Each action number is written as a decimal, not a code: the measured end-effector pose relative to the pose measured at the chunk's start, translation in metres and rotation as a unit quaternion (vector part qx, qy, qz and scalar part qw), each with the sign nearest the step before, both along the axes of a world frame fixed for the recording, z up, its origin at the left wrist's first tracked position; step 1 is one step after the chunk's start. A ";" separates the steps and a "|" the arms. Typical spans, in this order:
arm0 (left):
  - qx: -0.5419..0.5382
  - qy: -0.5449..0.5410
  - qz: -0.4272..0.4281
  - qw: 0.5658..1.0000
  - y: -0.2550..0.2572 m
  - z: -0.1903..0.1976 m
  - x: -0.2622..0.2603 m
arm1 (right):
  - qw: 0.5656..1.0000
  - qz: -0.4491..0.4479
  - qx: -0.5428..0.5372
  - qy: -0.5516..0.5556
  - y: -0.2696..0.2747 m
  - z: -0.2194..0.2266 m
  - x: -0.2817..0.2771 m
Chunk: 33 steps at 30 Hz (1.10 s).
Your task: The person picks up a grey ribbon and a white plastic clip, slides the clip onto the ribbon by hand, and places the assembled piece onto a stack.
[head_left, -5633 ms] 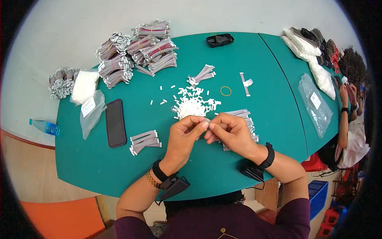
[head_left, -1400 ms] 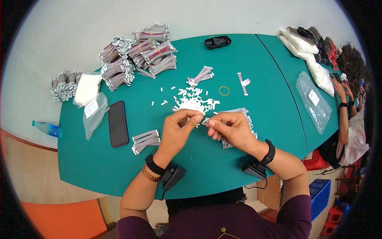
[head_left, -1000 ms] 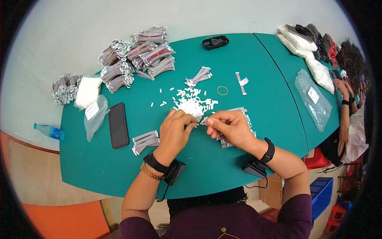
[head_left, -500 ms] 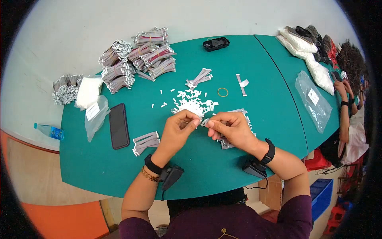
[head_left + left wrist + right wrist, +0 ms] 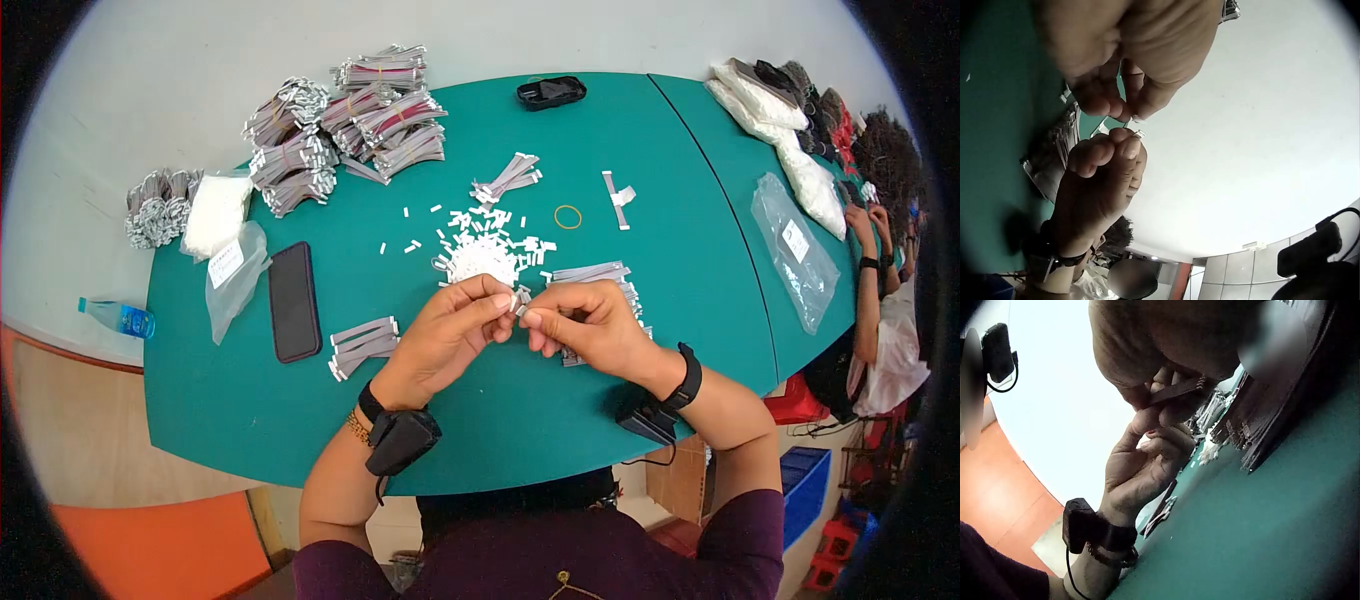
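Over the green table (image 5: 660, 300), my left hand (image 5: 505, 302) and right hand (image 5: 530, 315) meet fingertip to fingertip. The left hand pinches a small white connector piece (image 5: 1138, 133). Between thumb and fingers, the right hand pinches a short grey ribbon cable strip (image 5: 1175, 392), whose end points at the left fingertips. Just beyond the hands lies a heap of small white connector pieces (image 5: 480, 258). A stack of grey ribbon strips (image 5: 598, 273) lies partly under the right hand.
A black phone (image 5: 292, 300) and a small stack of strips (image 5: 362, 346) lie to the left. Banded strip bundles (image 5: 340, 120) sit at the far left, plastic bags (image 5: 230, 265) beside them. A rubber band (image 5: 567, 216), a clear bag (image 5: 795, 250) and another person's arm (image 5: 868, 300) are on the right.
The left hand dipped to the white heap, then rose back with a piece to meet the right hand. The right hand stayed put, holding its strip.
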State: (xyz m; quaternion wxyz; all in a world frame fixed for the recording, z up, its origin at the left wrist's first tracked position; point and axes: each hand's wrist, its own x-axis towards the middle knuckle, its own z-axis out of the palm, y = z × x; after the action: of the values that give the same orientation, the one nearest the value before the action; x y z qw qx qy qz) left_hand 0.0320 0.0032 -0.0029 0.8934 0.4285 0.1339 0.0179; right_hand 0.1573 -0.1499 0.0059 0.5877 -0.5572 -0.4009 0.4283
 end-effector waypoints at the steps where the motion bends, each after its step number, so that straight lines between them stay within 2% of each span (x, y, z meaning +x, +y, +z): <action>1: -0.002 -0.002 0.001 1.000 0.000 0.000 0.000 | 1.000 -0.001 -0.003 0.000 0.000 0.000 0.000; 33: 0.075 -0.042 0.015 0.996 -0.003 -0.001 -0.001 | 1.000 0.003 -0.009 0.026 0.001 -0.002 0.000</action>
State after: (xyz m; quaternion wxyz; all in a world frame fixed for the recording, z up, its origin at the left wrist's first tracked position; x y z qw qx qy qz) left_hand 0.0305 0.0007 -0.0037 0.8632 0.4912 0.1008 0.0589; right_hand 0.1576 -0.1492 0.0037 0.5913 -0.5501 -0.3835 0.4479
